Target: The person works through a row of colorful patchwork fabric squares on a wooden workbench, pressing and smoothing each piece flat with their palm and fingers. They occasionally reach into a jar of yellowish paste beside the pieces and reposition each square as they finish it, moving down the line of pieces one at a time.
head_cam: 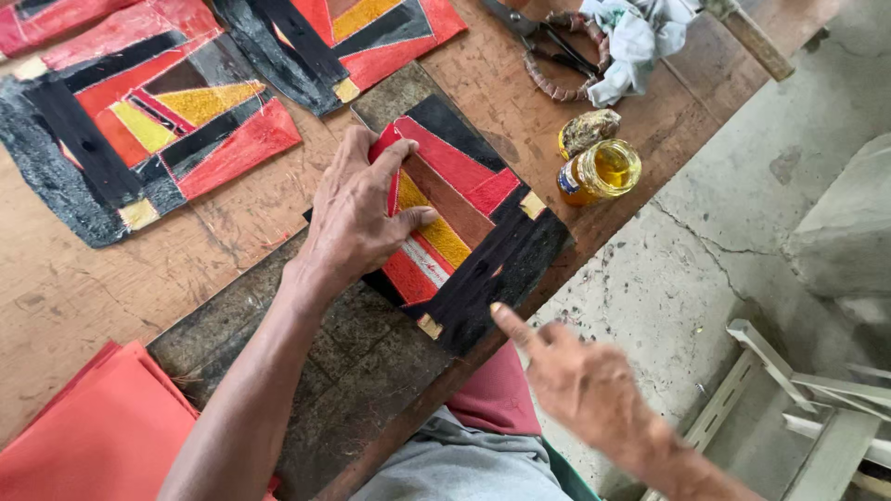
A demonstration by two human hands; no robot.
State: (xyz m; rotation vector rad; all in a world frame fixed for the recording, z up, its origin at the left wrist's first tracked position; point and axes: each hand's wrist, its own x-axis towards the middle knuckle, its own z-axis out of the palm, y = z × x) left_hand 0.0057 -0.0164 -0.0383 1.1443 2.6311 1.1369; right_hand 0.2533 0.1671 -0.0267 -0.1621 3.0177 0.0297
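Wooden table [83, 288] holds my patchwork piece [464, 232]. My left hand [357, 213] presses flat on it, fingers apart; my right hand [575, 376] points, holding nothing. Next I think the black strip [492, 269] needs smoothing down.

The scene is lit by soft, even daylight of medium brightness; shadows are faint and short, the clearest being the thin dark edge under the left hand [357, 218] where it rests on the patchwork panel [483, 218] on the table [56, 297]. A small glare spot sits on the liquid in the open glass jar [601, 172], and the pale concrete floor [705, 250] at right reads brighter than the table without being washed out. Focus is sharp across the centre, while the right hand [580, 385] shows slight motion blur at the pointing finger, and straight lines bend mildly toward the frame edges.
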